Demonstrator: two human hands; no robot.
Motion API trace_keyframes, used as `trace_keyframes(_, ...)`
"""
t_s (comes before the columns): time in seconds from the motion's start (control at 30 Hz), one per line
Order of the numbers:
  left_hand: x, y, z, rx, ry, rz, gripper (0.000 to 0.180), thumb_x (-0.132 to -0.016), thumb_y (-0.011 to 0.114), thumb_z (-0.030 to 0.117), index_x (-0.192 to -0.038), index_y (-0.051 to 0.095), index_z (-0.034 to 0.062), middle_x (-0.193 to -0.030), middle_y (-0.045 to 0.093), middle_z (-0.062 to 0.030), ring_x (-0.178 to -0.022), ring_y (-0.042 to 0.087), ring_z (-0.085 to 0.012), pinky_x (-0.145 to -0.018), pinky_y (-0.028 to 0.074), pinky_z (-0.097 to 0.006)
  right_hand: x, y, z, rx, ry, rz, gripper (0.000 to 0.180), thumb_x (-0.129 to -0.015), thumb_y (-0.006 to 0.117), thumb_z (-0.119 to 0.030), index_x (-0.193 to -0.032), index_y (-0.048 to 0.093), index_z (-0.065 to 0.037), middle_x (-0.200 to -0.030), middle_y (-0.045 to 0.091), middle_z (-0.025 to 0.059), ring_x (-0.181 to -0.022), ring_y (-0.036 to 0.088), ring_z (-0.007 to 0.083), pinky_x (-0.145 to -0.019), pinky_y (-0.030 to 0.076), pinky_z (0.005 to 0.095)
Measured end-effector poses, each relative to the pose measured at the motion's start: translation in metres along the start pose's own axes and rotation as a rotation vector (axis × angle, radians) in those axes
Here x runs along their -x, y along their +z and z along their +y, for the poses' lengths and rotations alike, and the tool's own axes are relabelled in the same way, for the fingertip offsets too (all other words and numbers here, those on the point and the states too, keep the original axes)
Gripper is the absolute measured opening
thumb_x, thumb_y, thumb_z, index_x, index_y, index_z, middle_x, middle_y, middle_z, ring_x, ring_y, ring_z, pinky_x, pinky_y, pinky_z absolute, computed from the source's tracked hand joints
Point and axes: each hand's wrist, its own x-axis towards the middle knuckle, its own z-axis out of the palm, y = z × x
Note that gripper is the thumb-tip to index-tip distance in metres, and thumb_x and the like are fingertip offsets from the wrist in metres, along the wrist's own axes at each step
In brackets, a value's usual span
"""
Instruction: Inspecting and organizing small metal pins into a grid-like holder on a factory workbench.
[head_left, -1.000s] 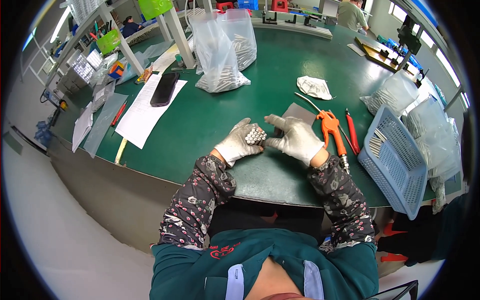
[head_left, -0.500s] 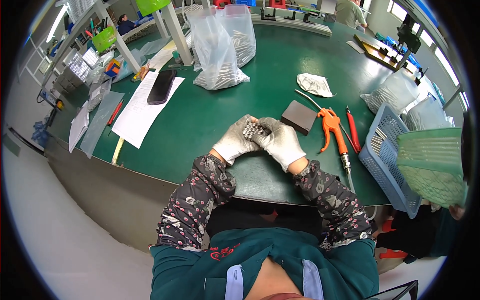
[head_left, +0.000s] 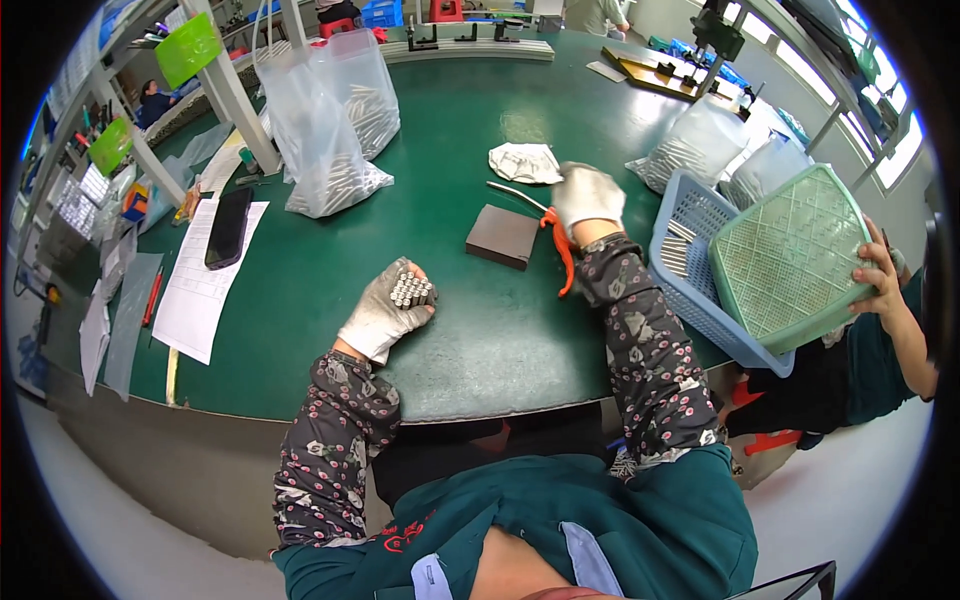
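Green table (head_left: 300, 300): broad work surface under both gloved hands, curving off to either side. Clear plastic bags (head_left: 325, 120): two, filled with thin metal rods, standing well beyond the fingers of the left hand, towards the far left. Blue basket (head_left: 700, 300): slotted plastic, holding a few metal rods, just to the right of the right forearm. Green tray (head_left: 790, 260): latticed plastic, tilted over the basket, held at its right edge by another person's hand (head_left: 880, 275). Paper sheet (head_left: 205, 285): white, printed, well to the left of the left hand, with a black phone (head_left: 228, 228) lying on its upper part. Dark block (head_left: 502, 237): flat and square, between the two hands, nearer the right fingers and just left of them. White cloth (head_left: 527, 162): crumpled, just beyond the right hand. Right hand (head_left: 587, 197): white glove, blurred, fingers curled down over the top of an orange-handled tool (head_left: 563, 262); whether they actually grasp it cannot be told. The tool lies just right of the block, its thin metal tip (head_left: 515, 193) pointing away to the left. Left hand (head_left: 388, 312): white glove, fingers clenched around a bundle of metal pins (head_left: 410, 290), round ends showing, fist resting on the table near its front edge.
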Motion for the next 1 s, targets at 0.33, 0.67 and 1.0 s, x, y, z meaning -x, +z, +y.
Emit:
trace_keyframes(0.33, -0.004, 0.002, 0.000, -0.041, -0.016, -0.048, 0.039, -0.066, 0.064, -0.013, -0.095, 0.046, 0.0073, -0.084, 0.053, -0.0010, -0.081, 0.053, -0.0105, -0.072, 0.045, -0.022, -0.022, 0.015, 0.050, 0.296, 0.457, -0.317, 0.022, -0.083, 0.050, -0.014, -0.097, 0.067, -0.009, -0.104, 0.063, 0.0117, -0.098, 0.061, 0.0248, -0.079, 0.050, 0.0339)
trace_keyframes(0.67, 0.002, 0.000, 0.001, 0.003, 0.012, -0.011, 0.038, -0.066, 0.061, -0.013, -0.094, 0.045, 0.0060, -0.081, 0.054, -0.0017, -0.075, 0.055, -0.0104, -0.069, 0.047, -0.022, -0.003, 0.007, 0.035, 0.234, 0.135, -0.099, 0.021, -0.077, 0.049, -0.012, -0.090, 0.066, -0.013, -0.092, 0.064, 0.0106, -0.092, 0.061, 0.0270, -0.078, 0.048, 0.0363)
trace_keyframes(1.0, 0.000, -0.001, 0.003, -0.049, 0.052, -0.024, 0.040, -0.065, 0.063, -0.012, -0.096, 0.046, 0.0075, -0.084, 0.054, -0.0045, -0.078, 0.053, -0.0114, -0.071, 0.046, -0.024, -0.009, -0.007, 0.025, 0.056, 0.313, -0.551, 0.028, -0.080, 0.053, -0.022, -0.099, 0.065, -0.006, -0.108, 0.059, 0.0188, -0.104, 0.056, 0.0321, -0.085, 0.046, 0.0384)
